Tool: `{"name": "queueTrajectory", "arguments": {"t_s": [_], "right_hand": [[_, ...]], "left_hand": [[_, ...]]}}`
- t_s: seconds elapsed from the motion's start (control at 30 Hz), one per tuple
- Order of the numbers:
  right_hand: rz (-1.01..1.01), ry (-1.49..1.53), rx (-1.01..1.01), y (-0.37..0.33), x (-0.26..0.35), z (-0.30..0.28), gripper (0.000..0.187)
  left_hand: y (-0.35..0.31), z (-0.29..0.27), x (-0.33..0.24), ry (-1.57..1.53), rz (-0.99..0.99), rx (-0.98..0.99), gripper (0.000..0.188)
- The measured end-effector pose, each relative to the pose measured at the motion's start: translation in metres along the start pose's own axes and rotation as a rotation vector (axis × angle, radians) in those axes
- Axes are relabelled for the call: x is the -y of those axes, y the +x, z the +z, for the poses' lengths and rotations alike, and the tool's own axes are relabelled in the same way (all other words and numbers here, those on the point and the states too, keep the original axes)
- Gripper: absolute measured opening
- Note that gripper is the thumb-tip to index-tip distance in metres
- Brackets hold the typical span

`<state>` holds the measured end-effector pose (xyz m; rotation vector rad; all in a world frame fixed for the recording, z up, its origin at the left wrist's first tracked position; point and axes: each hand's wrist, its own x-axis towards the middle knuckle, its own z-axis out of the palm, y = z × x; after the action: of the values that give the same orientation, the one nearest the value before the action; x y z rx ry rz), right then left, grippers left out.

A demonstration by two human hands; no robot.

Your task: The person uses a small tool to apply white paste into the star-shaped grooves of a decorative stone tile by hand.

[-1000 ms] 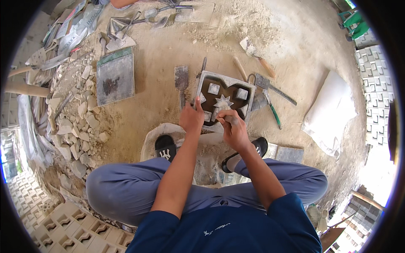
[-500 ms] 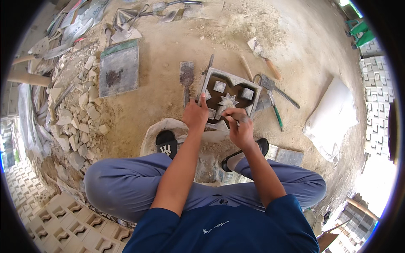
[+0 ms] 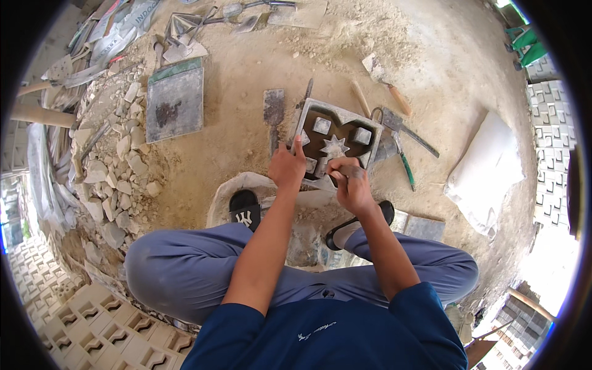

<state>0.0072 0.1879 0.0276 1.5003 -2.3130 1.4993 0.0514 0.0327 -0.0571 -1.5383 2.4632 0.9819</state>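
Observation:
In front of me lies a grey mould [image 3: 353, 112] with raised block shapes and a star-shaped piece [image 3: 335, 147] inside. At its near left edge my left hand [image 3: 288, 165] grips the wall, thumb up along it and fingers against the outer side. My right hand [image 3: 353, 187] is closed around a small tool, its fist over the near side of the mould. A short flat grey part of that tool [image 3: 325, 166] seems to show below the star; the rest is hidden in the fingers.
A flat scraper [image 3: 274, 111] lies left of the mould; a green-handled tool [image 3: 406, 169] and a wooden-handled trowel [image 3: 398, 98] lie right. A square board [image 3: 175, 102] and broken rubble [image 3: 123, 160] are farther left. A white sack [image 3: 486, 172] rests right. Patterned blocks [image 3: 102, 327] stand behind.
My right hand has shifted slightly, and less of the tool's flat part shows. The left hand keeps its hold on the mould.

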Motion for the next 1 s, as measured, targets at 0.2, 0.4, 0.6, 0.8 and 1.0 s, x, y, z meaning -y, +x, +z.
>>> {"name": "queueTrajectory", "arguments": {"t_s": [0.2,0.4,0.6,0.8,1.0], "right_hand": [[0.072,0.048,0.081,-0.002,-0.009,0.0,0.017],[0.007,0.002,0.063,-0.001,-0.015,0.004,0.015],[0.294,0.285,0.096,-0.025,-0.028,0.006,0.002],[-0.075,-0.088,0.044,-0.025,-0.025,0.006,0.025],[0.326,0.272,-0.028,0.002,0.008,-0.01,0.015]], "left_hand": [[0.003,0.002,0.0,0.014,-0.012,0.003,0.076],[-0.002,0.004,0.0,-0.001,-0.01,0.003,0.073],[-0.004,0.006,-0.001,-0.022,0.004,0.001,0.074],[-0.002,0.008,-0.004,-0.001,0.021,-0.052,0.075],[0.003,0.007,0.004,-0.01,0.024,-0.059,0.076]]}}
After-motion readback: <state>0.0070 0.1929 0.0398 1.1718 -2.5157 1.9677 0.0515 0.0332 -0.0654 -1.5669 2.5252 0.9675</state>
